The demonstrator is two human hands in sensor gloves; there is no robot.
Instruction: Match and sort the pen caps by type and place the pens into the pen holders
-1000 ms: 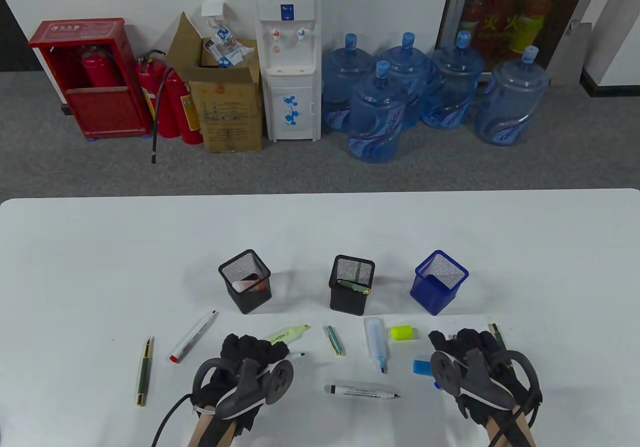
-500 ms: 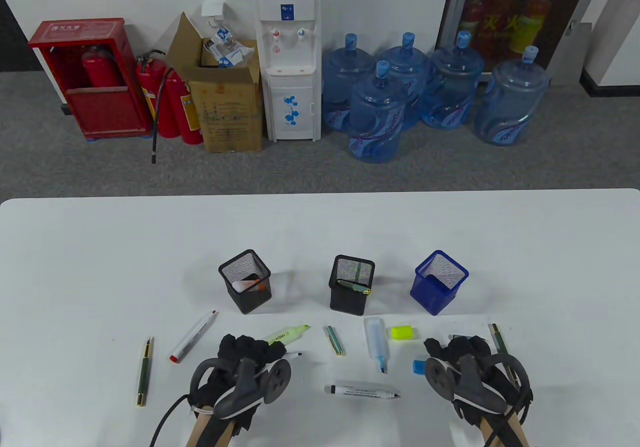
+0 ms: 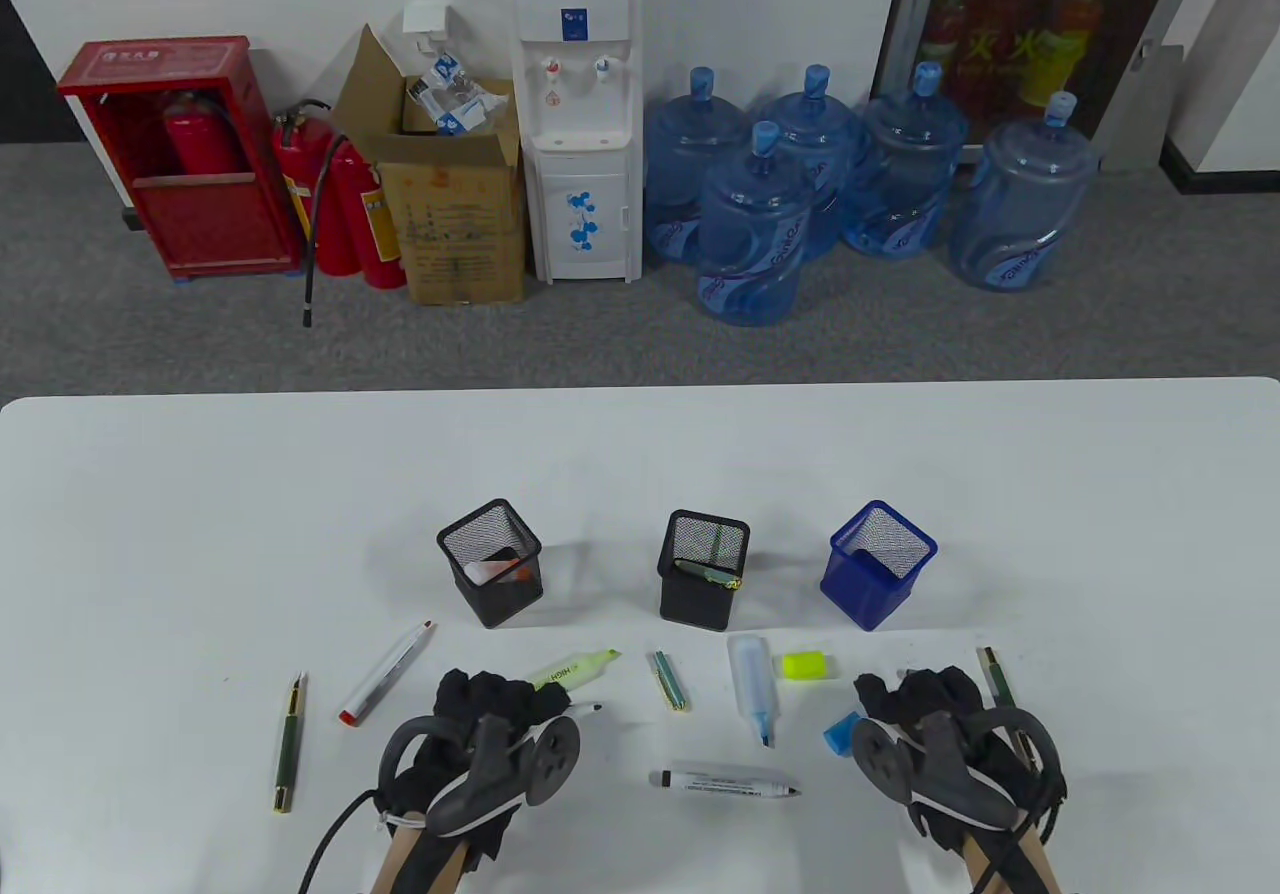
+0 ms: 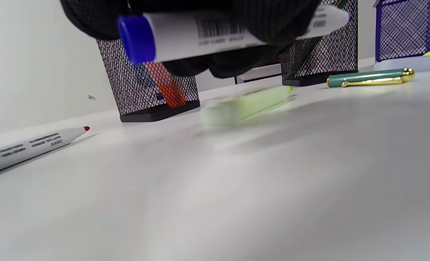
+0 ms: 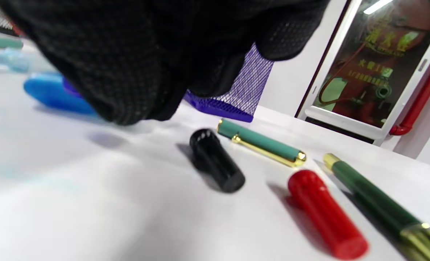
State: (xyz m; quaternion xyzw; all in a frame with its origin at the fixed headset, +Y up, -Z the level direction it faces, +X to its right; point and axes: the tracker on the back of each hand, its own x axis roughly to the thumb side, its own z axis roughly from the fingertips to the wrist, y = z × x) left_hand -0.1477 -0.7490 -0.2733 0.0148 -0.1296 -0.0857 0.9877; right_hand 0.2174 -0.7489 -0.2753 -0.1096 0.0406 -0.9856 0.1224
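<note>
Fingers (image 4: 265, 25) of the left hand (image 3: 495, 734) are curled round a white plastic marker with a blue end (image 4: 200, 34), tip uncapped. Right hand (image 3: 925, 724) fingers curl over the table; whether they grip anything is unclear. Step: finding its cap. Smooth glossy cylindrical black cap (image 5: 216, 165) and red cap (image 5: 325, 214) lie just beside the right hand; next probably needs a blue one.

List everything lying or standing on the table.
pen holders: 3, two black with items inside, one blue, mid-table row
markers: 3, white, two lying, one held
highlighters: 2, yellow, blue, uncapped, before holders
pens: 2, dark green, far left, far right
caps: 6, yellow, blue, two teal, black, red
left hand: black glove, grips marker
right hand: black glove, above caps
</note>
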